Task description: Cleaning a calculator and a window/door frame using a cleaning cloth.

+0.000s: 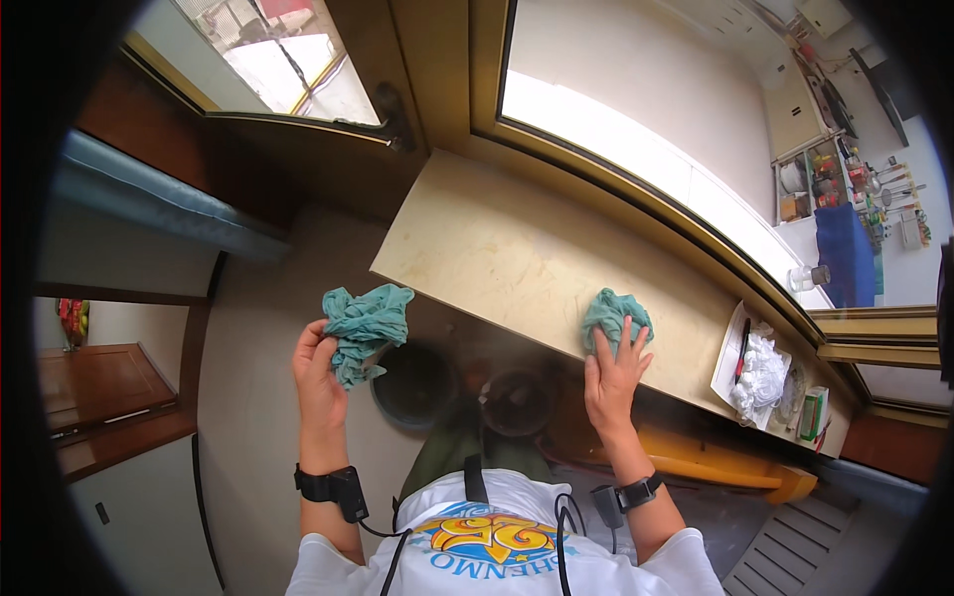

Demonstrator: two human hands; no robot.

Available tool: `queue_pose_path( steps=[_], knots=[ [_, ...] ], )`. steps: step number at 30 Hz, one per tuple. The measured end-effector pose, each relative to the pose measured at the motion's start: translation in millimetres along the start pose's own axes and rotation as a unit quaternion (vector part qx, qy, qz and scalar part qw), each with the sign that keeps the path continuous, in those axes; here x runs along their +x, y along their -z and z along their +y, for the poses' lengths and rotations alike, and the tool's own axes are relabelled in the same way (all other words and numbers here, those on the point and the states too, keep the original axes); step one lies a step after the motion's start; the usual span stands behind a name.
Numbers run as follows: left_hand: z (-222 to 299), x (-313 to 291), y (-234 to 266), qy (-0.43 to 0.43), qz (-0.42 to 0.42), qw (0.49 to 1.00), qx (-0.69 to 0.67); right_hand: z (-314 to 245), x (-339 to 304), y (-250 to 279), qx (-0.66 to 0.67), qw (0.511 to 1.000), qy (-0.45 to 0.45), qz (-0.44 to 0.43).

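Observation:
My left hand (317, 366) is closed on a crumpled green cloth (366, 326), held up off the left end of the ledge. A second green cloth (613, 310) lies bunched on the pale ledge (497, 238). Over its near side rests my right hand (616, 372), fingers spread and pressing it to the surface near the front edge. The underside of each cloth is hidden.
A white tray (728, 348) on the ledge's right end holds a white bundle (759, 377) and a red and black pen-like item. Beside it stands a small green box (812, 412). Behind runs a window frame (636, 179). Dark round tubs (417, 385) sit below.

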State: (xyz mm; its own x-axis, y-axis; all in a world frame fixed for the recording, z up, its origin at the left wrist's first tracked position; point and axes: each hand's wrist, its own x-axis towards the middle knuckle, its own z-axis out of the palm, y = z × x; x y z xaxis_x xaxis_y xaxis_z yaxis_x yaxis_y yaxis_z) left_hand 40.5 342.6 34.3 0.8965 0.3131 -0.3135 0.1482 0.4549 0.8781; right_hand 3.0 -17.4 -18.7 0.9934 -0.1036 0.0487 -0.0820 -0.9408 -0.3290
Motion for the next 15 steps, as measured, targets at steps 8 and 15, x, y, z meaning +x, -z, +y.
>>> queue_pose_path(
  steps=[8,15],
  knots=[
    [3.0,-10.9,32.7,-0.002,0.067,0.998,-0.011,-87.5,91.9,-47.9,0.078,0.986,0.147,0.019],
    [1.5,-24.6,60.4,-0.007,0.138,0.990,-0.018,-194.6,128.4,-100.8,0.147,0.948,0.282,0.005]
  ],
)
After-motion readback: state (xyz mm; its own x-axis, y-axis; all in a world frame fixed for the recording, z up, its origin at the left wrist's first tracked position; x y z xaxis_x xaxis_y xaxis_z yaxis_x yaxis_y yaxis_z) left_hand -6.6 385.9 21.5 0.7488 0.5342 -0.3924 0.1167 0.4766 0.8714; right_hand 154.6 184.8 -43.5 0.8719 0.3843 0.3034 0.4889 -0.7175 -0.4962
